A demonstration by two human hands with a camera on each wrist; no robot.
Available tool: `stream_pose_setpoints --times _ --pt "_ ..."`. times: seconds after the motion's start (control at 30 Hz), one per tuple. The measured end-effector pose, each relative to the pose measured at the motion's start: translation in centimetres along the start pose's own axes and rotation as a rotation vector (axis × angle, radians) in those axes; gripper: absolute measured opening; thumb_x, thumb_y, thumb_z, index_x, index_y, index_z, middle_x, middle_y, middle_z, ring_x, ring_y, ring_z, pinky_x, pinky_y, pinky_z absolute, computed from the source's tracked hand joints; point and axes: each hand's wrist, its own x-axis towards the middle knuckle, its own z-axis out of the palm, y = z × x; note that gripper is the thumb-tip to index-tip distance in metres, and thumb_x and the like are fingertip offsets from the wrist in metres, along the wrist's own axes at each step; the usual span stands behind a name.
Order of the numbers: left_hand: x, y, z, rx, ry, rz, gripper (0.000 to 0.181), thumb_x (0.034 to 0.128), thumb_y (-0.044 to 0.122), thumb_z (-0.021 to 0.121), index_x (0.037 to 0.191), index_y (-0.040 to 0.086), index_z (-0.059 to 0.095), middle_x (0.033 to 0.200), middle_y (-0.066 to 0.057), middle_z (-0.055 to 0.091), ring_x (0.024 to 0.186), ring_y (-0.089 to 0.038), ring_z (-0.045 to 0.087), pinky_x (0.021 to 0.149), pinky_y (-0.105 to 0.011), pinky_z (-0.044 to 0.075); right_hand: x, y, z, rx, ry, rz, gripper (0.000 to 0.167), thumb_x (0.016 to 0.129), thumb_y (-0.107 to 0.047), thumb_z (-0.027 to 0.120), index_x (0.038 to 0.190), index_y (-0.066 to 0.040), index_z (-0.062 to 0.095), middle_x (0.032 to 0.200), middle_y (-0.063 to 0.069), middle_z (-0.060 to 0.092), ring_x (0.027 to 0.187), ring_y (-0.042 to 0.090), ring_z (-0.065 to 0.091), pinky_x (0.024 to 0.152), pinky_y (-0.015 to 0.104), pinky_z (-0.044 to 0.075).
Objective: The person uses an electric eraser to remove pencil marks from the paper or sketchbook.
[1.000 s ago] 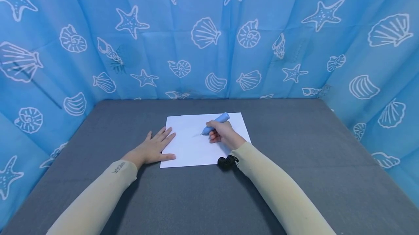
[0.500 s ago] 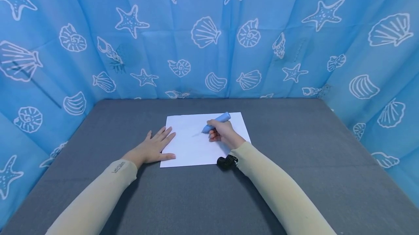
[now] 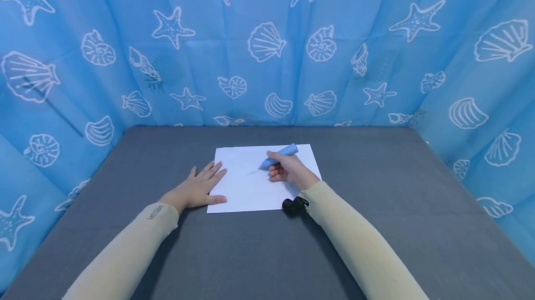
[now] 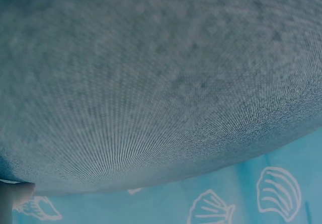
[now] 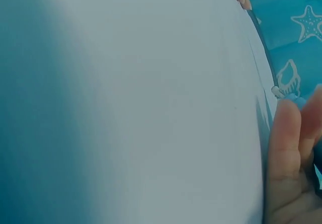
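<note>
In the head view, a sheet of white paper (image 3: 242, 198) lies on the grey table. My left hand (image 3: 196, 190) rests flat on the paper's left edge, fingers spread. My right hand (image 3: 290, 168) grips a thick blue pen (image 3: 288, 150) between thumb and fingers, over the right part of the sheet. The pen slants, with its tip down at the left close to the paper; whether it touches is unclear. A faint short line (image 3: 252, 172) shows beside the tip. The right wrist view shows the curled fingers (image 5: 285, 138) and a bit of blue pen.
A black rounded device (image 3: 294, 206) sits under the right wrist, at the paper's near edge. The grey table (image 3: 376, 188) reaches back to a blue curtain (image 3: 234, 58) printed with shells and starfish, which also hangs along both sides.
The pen's tip has shifted slightly away from me over the paper, with the right hand still gripping it. The left hand stays put on the sheet. The head view has shifted slightly.
</note>
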Motion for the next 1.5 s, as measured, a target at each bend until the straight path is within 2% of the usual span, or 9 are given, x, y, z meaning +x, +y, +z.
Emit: stream_pose_setpoints --times 0.27,0.7,1.5 --pt "0.2 -0.1 0.2 0.003 -0.010 0.000 0.095 0.0884 0.072 0.044 0.157 0.013 0.016 0.163 -0.011 0.003 0.148 -0.034 -0.002 0.109 -0.067 -0.003 0.1 -0.1 0.2 0.025 0.011 0.011 0.020 0.094 -0.018 0.060 0.086 0.001 0.061 0.066 0.007 0.060 0.051 0.012 0.057 0.051 0.026 0.054" --pt "0.3 -0.2 0.2 0.013 -0.007 -0.005 0.096 0.0876 0.074 0.043 0.157 0.013 0.017 0.163 -0.011 0.004 0.148 -0.034 -0.002 0.109 -0.066 -0.002 0.2 0.1 0.8 -0.034 0.122 0.014 0.020 0.089 -0.017 0.061 0.079 -0.001 0.062 0.059 0.005 0.058 0.045 0.010 0.055 0.047 0.024 0.052" --pt "0.3 -0.2 0.3 0.012 0.004 -0.009 0.096 0.0878 0.072 0.046 0.156 0.012 0.017 0.163 -0.012 0.005 0.148 -0.035 -0.001 0.109 -0.067 -0.002 0.2 0.3 0.9 -0.047 0.116 -0.008 0.020 0.090 -0.018 0.063 0.081 -0.001 0.063 0.060 0.005 0.058 0.046 0.010 0.055 0.048 0.023 0.052"
